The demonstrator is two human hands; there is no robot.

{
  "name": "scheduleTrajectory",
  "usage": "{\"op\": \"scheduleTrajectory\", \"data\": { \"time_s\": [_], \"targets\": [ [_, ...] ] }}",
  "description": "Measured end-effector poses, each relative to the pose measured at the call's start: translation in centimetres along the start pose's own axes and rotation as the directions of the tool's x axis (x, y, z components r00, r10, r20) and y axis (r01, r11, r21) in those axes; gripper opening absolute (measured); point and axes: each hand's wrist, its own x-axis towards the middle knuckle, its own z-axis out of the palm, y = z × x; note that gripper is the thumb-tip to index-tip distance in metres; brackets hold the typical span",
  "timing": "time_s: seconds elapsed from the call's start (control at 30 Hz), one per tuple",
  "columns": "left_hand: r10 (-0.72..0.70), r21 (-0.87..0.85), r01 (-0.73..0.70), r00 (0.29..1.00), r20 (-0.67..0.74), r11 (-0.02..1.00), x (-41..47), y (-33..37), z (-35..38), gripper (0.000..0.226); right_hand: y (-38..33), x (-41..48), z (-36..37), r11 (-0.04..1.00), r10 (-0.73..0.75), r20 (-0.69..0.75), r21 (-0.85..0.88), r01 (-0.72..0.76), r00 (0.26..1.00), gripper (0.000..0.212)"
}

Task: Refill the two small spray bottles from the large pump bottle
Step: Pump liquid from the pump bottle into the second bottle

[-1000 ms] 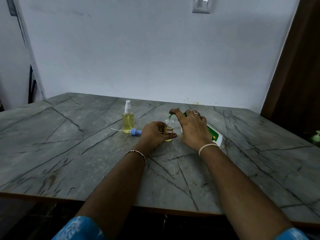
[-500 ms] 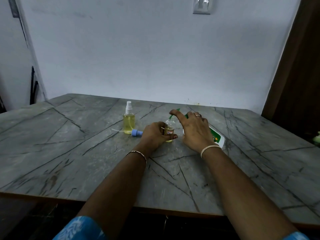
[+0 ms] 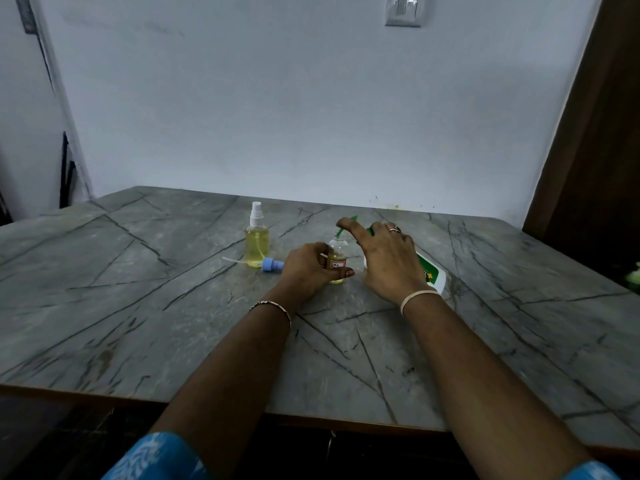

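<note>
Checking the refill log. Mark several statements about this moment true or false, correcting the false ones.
The left hand grips the small labelled bottle. True.
The blue spray cap is screwed onto that bottle. False: it lies on the table.
The white-topped spray bottle stands upright. True.
The large pump bottle stands untouched. False: the right hand holds it tilted, its green nozzle at the small bottle's mouth.

Beside the left hand stand a spray bottle and blue sprayer head; nearer tabletop lies open.
</note>
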Motion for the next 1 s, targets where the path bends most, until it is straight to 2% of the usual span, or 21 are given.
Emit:
{"op": "scheduleTrajectory", "data": {
  "time_s": [0.3, 0.53, 0.87, 1.0],
  "targets": [
    [0.0, 0.008, 0.0, 1.0, 0.015, 1.0, -0.17, 0.22, -0.19, 0.062, -0.41, 0.26, 0.0, 1.0, 0.022, 0.001, 0.018, -0.022, 1.0, 0.074],
    [0.001, 0.002, -0.001, 1.0, -0.004, 1.0, -0.19, 0.13, -0.13, 0.052, 0.08, -0.03, 0.03, 1.0, 0.005, -0.012, 0.009, -0.005, 1.0, 0.081],
    [0.001, 0.003, -0.001, 1.0, 0.011, 1.0, -0.45, 0.49, -0.32, 0.054, -0.32, 0.3, -0.03, 0.999, 0.016, -0.028, 0.035, -0.015, 0.999, 0.072],
    [0.001, 0.004, -0.001, 1.0, 0.016, 1.0, -0.48, 0.57, -0.42, 0.058, -0.08, 0.26, -0.02, 1.0, 0.016, -0.008, 0.026, -0.016, 1.0, 0.076]
  ]
}}
